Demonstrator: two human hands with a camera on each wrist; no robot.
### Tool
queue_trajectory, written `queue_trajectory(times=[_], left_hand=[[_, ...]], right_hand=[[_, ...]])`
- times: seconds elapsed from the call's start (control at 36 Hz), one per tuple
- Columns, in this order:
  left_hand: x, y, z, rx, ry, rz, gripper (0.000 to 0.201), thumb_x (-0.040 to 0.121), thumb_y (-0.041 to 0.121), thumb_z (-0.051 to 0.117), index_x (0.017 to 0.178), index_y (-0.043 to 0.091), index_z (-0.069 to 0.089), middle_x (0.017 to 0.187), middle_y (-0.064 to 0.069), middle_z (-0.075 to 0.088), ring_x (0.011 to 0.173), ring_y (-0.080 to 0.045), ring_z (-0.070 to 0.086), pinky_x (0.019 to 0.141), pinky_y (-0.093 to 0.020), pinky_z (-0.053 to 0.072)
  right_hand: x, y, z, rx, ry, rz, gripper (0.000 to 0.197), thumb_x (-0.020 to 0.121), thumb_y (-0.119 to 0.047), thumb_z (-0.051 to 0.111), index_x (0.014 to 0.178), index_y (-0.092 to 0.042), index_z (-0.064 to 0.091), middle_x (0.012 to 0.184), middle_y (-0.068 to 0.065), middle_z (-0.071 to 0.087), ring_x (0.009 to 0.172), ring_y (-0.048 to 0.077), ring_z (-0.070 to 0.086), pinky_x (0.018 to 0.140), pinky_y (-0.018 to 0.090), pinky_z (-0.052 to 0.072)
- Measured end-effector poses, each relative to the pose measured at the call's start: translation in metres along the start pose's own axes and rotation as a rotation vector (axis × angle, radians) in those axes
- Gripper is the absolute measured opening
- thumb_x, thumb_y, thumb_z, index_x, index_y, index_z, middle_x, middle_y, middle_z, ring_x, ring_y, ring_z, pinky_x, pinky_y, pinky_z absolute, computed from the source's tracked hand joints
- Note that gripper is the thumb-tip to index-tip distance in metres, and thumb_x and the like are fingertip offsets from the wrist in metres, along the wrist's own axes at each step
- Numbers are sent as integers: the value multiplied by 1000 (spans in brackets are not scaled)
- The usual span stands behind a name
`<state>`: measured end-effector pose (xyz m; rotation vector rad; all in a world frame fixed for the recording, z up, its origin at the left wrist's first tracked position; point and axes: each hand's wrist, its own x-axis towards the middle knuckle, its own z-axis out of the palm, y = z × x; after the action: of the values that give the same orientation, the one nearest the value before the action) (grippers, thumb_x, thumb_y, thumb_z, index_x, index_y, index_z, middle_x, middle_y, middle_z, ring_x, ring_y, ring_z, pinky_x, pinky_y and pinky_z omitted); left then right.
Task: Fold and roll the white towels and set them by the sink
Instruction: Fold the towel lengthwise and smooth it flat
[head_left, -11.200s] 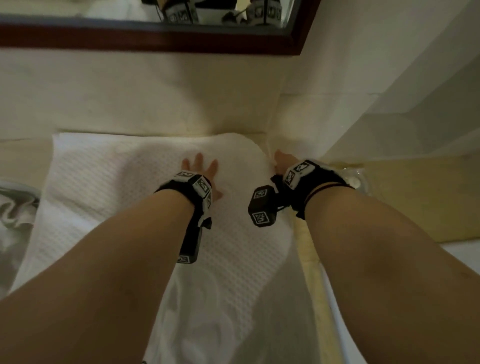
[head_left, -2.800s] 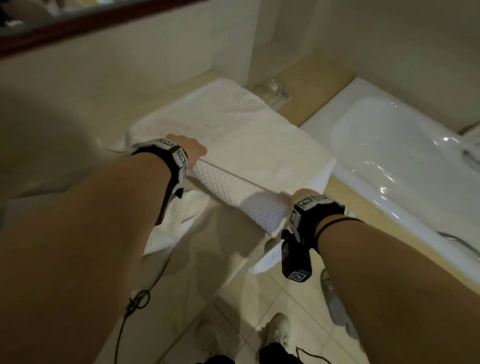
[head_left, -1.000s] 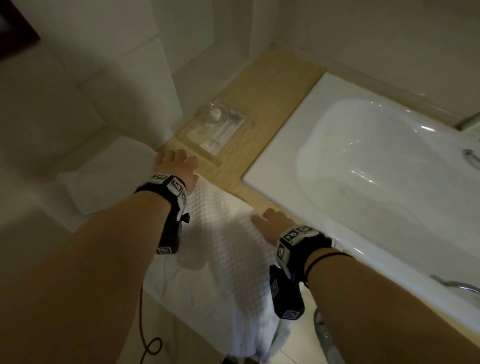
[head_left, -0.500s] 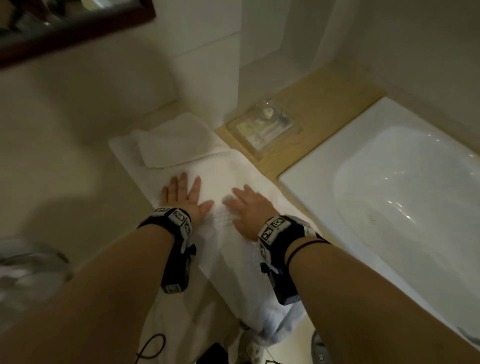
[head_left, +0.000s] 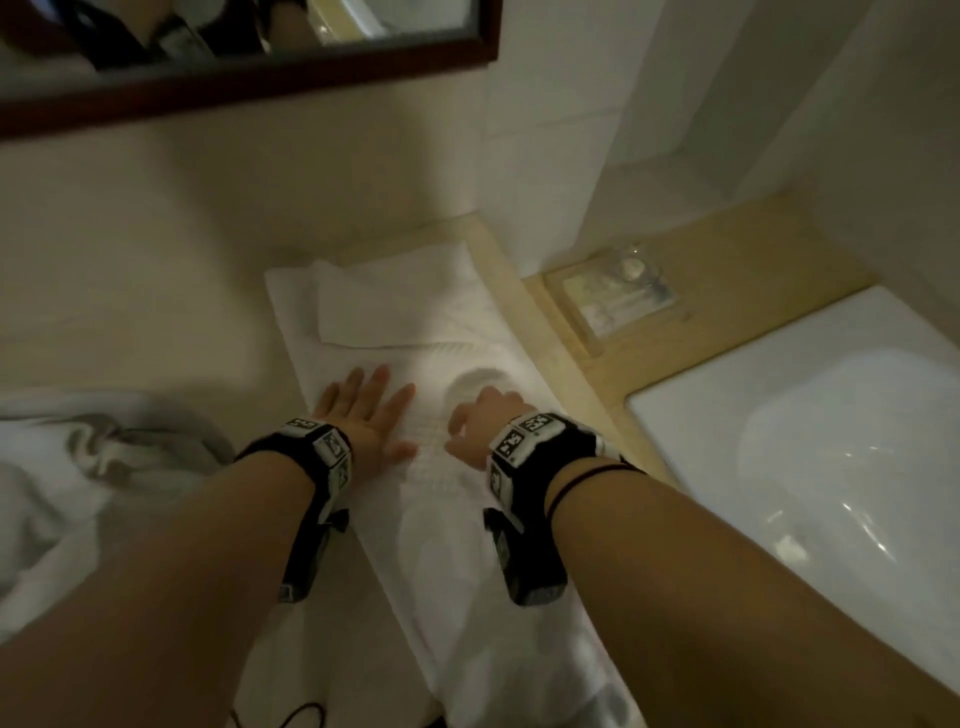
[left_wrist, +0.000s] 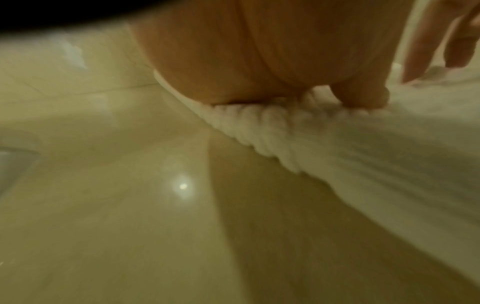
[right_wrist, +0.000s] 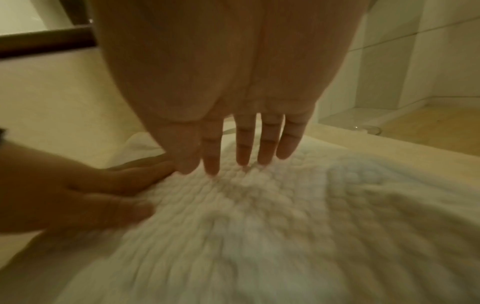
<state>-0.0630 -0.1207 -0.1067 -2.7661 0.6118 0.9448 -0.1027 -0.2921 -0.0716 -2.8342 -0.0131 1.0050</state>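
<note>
Now | left hand (head_left: 363, 415), right hand (head_left: 480, 421) | flat on towel (head_left: 441, 519)

No readable text; the wristband (head_left: 524, 441) markers are only patterns.

A dark-framed mirror (head_left: 249, 78) hung on pale wall tiles (head_left: 545, 104); a white bathtub (head_left: 831, 467) sat right, beside what looked like a wooden ledge (head_left: 753, 244).
</note>
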Motion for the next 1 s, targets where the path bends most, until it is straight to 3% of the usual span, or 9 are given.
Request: queue_trajectory(times=[0.08, 0.19, 0.31, 0.39, 0.56, 0.72, 0.83, 0.92, 1.0], left_hand=[[3, -15, -17, -35, 19, 30, 69, 95, 54, 35, 148, 40, -8, 156, 2, -23, 146, -22, -12, 119, -35, 1], [19, -28, -46, -87, 161, 50, 48, 97, 36, 41, 143, 39, 28, 154, -1, 15, 139, -28, 21, 114, -38, 24], [42, -40, -67, -207, 212, 63, 37, 95, 27, 47, 131, 27, 50, 145, -5, 29, 131, -28, 32, 110, -38, 31], [57, -54, -87, -327, 296, 4, 41, 92, 15, 50, 133, 18, 44, 145, -7, 26, 129, -28, 35, 105, -35, 33], [83, -68, -115, -596, 398, 19, 49, 89, 12, 53, 135, 17, 36, 143, -9, 30, 120, -30, 46, 97, -35, 41], [104, -48, -125, -829, 443, 72, 52, 88, 1, 48, 138, 13, 35, 147, -10, 23, 126, -26, 41, 100, -27, 35], [112, -35, -128, -881, 522, -5, 58, 83, -11, 42, 136, 12, 37, 146, -8, 21, 128, -22, 37, 96, -19, 30], [113, -38, -127, -917, 553, -138, 60, 85, -12, 39, 140, 12, 33, 148, -7, 18, 127, -25, 38, 101, -24, 31], [117, -46, -124, -927, 529, -234, 57, 88, -11, 39, 140, 12, 34, 149, -8, 19, 128, -29, 39, 103, -28, 33]], right_hand=[[20, -8, -21, 164, 131, 86, 56, 91, -32, 52, 143, -27, 32, 146, 7, 28, 132, 30, 32, 109, 45, 33], [47, -23, -45, 216, 284, 94, 60, 90, -21, 50, 145, -24, 28, 146, 8, 29, 130, 29, 32, 107, 39, 31], [76, -36, -63, 148, 302, 101, 66, 85, -20, 56, 144, -23, 25, 143, 10, 30, 128, 29, 33, 103, 39, 33], [94, -39, -69, 43, 213, 161, 69, 84, -32, 60, 144, -28, 26, 147, 8, 25, 133, 29, 28, 106, 42, 28], [117, -28, -83, 238, 271, 174, 35, 98, -24, 37, 131, -16, 47, 133, 11, 49, 120, 31, 48, 102, 40, 40], [128, -11, -109, 625, 219, 108, 52, 98, -49, 32, 137, -17, 44, 136, 7, 51, 121, 27, 50, 102, 34, 38], [142, -18, -115, 510, 121, 75, 73, 79, -76, 35, 130, -26, 51, 135, 3, 50, 123, 26, 46, 105, 40, 36], [147, -25, -113, 440, 67, 78, 67, 76, -72, 41, 131, -34, 50, 139, 1, 41, 132, 29, 32, 109, 49, 29], [148, -24, -111, 559, 77, 138, 68, 73, -66, 52, 131, -32, 45, 135, 2, 47, 125, 30, 42, 104, 48, 37]])
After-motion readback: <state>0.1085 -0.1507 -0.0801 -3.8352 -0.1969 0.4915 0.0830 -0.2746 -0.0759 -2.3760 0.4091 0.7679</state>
